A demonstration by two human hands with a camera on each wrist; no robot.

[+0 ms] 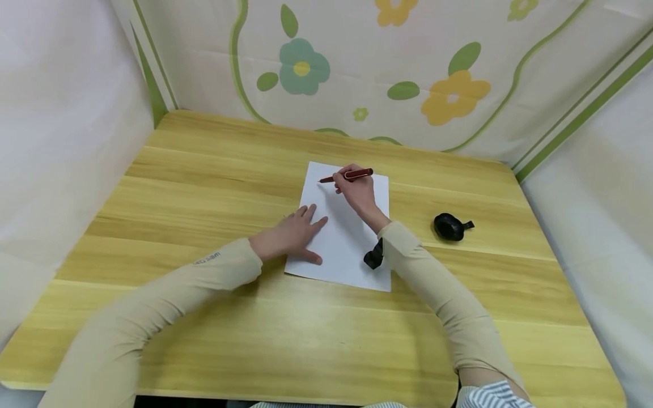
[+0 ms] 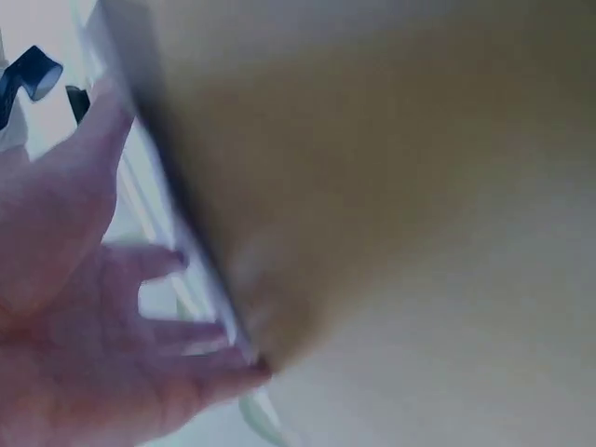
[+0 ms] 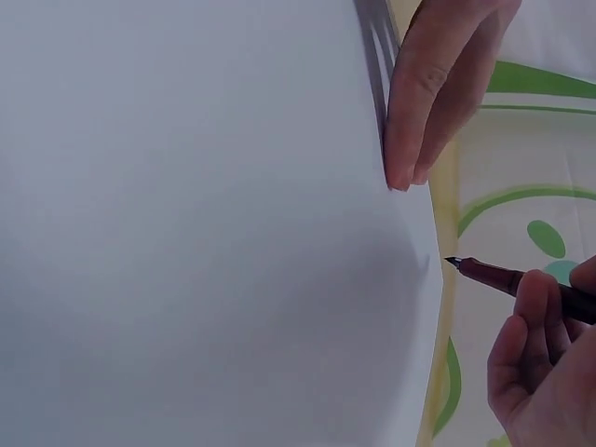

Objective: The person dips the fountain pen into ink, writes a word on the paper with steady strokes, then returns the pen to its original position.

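Note:
A white sheet of paper [image 1: 339, 243] lies on the wooden table. My right hand [image 1: 359, 192] is over its upper part, pinching a dark red fountain pen [image 1: 358, 174] between thumb and fingers. In the right wrist view the bare nib of the pen [image 3: 489, 274] points at the paper, with its tip close over the surface. My left hand [image 1: 293, 235] rests with fingers spread on the left side of the sheet. Seen from the left wrist, the fingers [image 2: 214, 386] reach along the paper's edge.
A small round black object [image 1: 449, 227] with a short tab sits on the table [image 1: 490, 294] to the right of the paper. Another black piece [image 1: 374, 256] shows at the right wrist, over the sheet. Behind the table hangs a flower-patterned curtain [image 1: 352, 62].

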